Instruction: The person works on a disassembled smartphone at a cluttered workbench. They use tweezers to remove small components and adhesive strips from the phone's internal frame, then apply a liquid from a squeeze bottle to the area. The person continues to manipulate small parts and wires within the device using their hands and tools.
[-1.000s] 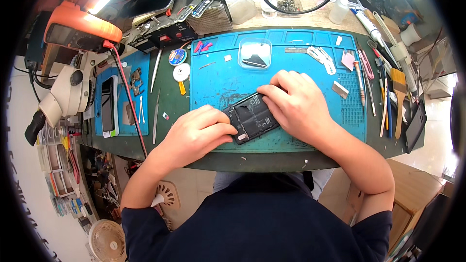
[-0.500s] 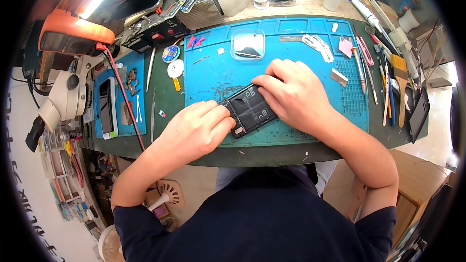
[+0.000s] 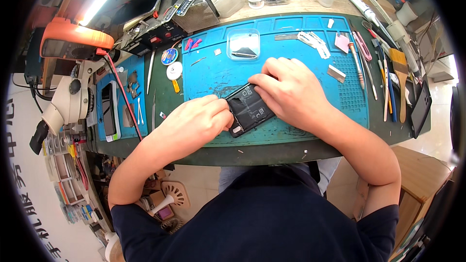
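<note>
An opened smartphone (image 3: 250, 110) lies tilted on the blue work mat (image 3: 291, 138), its black battery and inner parts facing up. My left hand (image 3: 206, 119) has its fingers curled closed at the phone's left end. Over the phone's upper right part, my right hand (image 3: 291, 92) grips its edge with bent fingers, covering that end. The left fingertips are partly hidden, and so is the far side of the phone under my right palm. Beyond the hands stands a clear plastic box (image 3: 243, 43) with a small dark piece inside.
On the right lie a brush (image 3: 400, 75), a screwdriver (image 3: 357, 65) and several thin tools. An orange multimeter (image 3: 75, 41) with a red lead (image 3: 119, 85) and a white microscope (image 3: 68, 92) stand left. Another phone (image 3: 108, 111) rests on a smaller blue mat.
The view has shifted slightly. My left fingers have drawn back a little from the phone's left edge; my right hand stays on the phone.
</note>
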`<state>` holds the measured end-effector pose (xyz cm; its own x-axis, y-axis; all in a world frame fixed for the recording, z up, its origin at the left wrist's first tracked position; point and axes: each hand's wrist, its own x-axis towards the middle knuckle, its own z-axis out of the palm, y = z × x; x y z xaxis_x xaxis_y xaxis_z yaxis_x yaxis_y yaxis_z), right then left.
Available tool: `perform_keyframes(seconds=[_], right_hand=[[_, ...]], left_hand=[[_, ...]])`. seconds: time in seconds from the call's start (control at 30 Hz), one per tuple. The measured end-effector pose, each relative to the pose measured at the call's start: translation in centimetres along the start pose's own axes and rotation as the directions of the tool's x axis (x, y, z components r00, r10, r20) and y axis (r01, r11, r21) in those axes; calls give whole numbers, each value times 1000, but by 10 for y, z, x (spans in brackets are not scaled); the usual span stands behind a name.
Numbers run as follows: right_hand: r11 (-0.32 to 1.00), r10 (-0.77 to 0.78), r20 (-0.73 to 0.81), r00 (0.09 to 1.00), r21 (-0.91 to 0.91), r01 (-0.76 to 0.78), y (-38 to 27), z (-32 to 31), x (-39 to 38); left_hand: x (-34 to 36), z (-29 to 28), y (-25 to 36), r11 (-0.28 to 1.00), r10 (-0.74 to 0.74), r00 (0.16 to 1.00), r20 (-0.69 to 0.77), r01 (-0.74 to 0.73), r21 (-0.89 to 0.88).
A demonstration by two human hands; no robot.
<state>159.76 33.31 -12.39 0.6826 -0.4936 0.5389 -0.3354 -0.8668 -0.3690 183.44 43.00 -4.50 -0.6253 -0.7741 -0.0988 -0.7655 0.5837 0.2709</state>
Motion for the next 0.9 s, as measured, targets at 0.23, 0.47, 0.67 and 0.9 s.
perform_keyframes(seconds=[0.23, 0.47, 0.67, 0.9], right_hand=[[999, -44, 4, 999, 19, 44, 6, -3, 1], [876, 416, 99, 904, -312, -369, 37, -110, -20], [798, 591, 300, 749, -353, -489, 46, -117, -36], [721, 690, 351, 633, -254, -645, 46, -121, -24]], left_hand=[[-2, -6, 8, 996, -71, 994, -88, 66, -60], [11, 35, 43, 950, -309, 864, -398, 301, -84], [23, 33, 35, 936, -351, 899, -261, 336, -102], [41, 21, 29, 919, -352, 929, -113, 320, -230]])
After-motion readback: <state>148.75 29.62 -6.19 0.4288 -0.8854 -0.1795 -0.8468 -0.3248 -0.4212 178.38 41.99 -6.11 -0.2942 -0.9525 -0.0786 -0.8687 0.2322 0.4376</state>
